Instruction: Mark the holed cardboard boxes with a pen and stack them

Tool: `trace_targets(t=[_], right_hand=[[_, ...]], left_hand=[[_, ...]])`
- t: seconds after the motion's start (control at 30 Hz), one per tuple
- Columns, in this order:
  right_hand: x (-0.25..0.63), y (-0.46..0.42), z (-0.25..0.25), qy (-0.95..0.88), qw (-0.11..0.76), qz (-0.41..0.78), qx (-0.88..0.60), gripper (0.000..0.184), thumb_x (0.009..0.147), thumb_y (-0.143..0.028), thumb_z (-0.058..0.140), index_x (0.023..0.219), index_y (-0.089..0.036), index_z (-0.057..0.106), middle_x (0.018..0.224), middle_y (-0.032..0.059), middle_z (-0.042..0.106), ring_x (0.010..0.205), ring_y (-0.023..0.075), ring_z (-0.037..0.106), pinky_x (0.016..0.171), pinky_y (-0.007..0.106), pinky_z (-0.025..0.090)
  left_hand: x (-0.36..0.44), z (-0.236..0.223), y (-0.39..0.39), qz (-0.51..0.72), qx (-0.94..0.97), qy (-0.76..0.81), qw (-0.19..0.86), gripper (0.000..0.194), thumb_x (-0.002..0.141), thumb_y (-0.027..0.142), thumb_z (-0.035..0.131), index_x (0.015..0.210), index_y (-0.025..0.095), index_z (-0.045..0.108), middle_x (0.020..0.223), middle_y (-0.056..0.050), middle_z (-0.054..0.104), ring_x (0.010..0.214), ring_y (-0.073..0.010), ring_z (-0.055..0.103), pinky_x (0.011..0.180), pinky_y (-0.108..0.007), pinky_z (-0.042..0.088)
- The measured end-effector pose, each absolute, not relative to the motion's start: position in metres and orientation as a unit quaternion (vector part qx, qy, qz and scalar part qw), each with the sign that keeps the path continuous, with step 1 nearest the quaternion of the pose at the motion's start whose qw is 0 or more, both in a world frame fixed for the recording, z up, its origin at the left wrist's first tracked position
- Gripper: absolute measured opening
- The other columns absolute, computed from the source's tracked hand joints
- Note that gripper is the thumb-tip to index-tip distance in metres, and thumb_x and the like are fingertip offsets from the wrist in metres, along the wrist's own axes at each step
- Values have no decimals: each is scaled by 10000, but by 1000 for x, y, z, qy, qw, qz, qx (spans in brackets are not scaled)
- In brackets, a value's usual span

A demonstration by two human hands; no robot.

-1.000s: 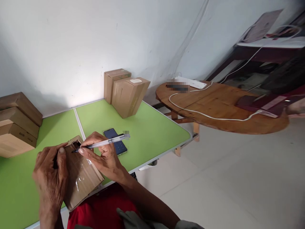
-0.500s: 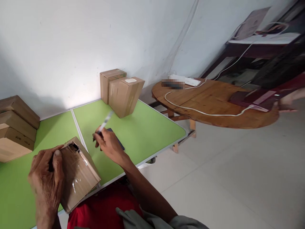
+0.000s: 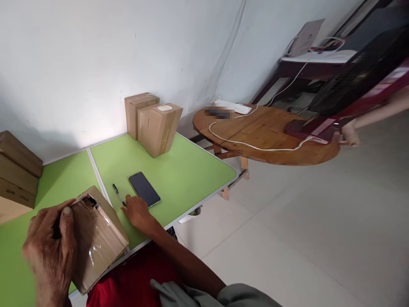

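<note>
My left grip (image 3: 51,241) clasps the box (image 3: 96,243) and, since I can't tell whether my right grip (image 3: 137,213) pinches the pen (image 3: 118,194), I'd ease off gently.

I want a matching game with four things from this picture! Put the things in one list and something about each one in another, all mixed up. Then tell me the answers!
Things
1. torn cardboard box
2. pen
3. smartphone
4. wooden table

Clues
A. touched by the right hand
B. has a white cable lying on it
C. held by the left hand
D. face up, looking dark

Right pairs
1-C, 2-A, 3-D, 4-B
</note>
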State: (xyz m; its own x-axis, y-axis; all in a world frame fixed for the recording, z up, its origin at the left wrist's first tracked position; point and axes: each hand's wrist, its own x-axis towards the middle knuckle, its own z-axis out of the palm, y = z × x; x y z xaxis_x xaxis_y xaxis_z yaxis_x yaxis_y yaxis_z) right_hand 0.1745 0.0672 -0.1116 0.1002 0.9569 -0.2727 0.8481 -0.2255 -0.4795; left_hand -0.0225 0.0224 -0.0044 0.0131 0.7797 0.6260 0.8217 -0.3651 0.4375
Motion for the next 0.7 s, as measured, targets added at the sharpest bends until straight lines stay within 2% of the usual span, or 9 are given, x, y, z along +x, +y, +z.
trace_targets(t=[0.07, 0.17, 0.27, 0.4, 0.5, 0.6, 0.7], right_hand=[[184, 64, -112, -598, 120, 244, -754, 297, 1095, -331, 728, 1341, -166, 704, 1393, 211, 757, 1347, 334, 721, 1025, 375, 559], [208, 57, -115, -554, 140, 207, -794, 523, 1024, -358, 821, 1452, -128, 628, 1567, 287, 616, 1508, 410, 565, 1167, 490, 497], [230, 52, -122, -512, 142, 220, -818, 654, 891, -348, 936, 1405, -76, 638, 1505, 335, 628, 1467, 474, 572, 1156, 563, 498], [247, 55, -133, -487, 178, 267, -812, 751, 767, -354, 994, 1371, -83, 639, 1502, 329, 642, 1464, 472, 591, 1110, 505, 528], [254, 60, -141, -467, 224, 320, -793, 681, 711, -338, 983, 1273, -107, 674, 1401, 302, 718, 1378, 467, 656, 1080, 492, 542], [259, 57, -147, -447, 295, 394, -747, 442, 771, -328, 879, 1144, -156, 712, 1242, 206, 800, 1241, 403, 731, 1013, 467, 589], [265, 39, -149, -420, 377, 485, -668, 399, 831, -423, 815, 1132, -182, 714, 1112, 136, 825, 1055, 334, 801, 869, 430, 658]], left_hand=[[-23, -6, 22, -423, -713, -558, 30, 344, 1133, 409, 524, 1078, 258, 827, 1044, -72, 791, 1035, -278, 711, 957, -449, 534], [-24, -8, 23, -433, -716, -547, 29, 335, 1130, 402, 536, 1081, 252, 831, 1032, -70, 792, 1016, -265, 708, 953, -432, 535], [-23, -8, 23, -433, -718, -544, 23, 333, 1132, 404, 541, 1105, 243, 832, 1057, -78, 796, 1024, -265, 706, 971, -432, 536], [-22, -8, 22, -435, -715, -547, 28, 354, 1136, 406, 535, 1097, 227, 839, 1048, -90, 793, 1016, -271, 704, 967, -441, 533], [-21, -8, 21, -444, -715, -539, 27, 348, 1133, 399, 545, 1098, 225, 844, 1026, -85, 793, 984, -263, 705, 928, -430, 542], [-20, -8, 21, -448, -715, -536, 21, 320, 1128, 381, 560, 1069, 244, 843, 1023, -75, 797, 970, -257, 707, 916, -422, 542], [-20, -9, 22, -452, -713, -535, 22, 319, 1127, 376, 559, 1067, 242, 843, 1017, -77, 798, 973, -260, 711, 930, -427, 544]])
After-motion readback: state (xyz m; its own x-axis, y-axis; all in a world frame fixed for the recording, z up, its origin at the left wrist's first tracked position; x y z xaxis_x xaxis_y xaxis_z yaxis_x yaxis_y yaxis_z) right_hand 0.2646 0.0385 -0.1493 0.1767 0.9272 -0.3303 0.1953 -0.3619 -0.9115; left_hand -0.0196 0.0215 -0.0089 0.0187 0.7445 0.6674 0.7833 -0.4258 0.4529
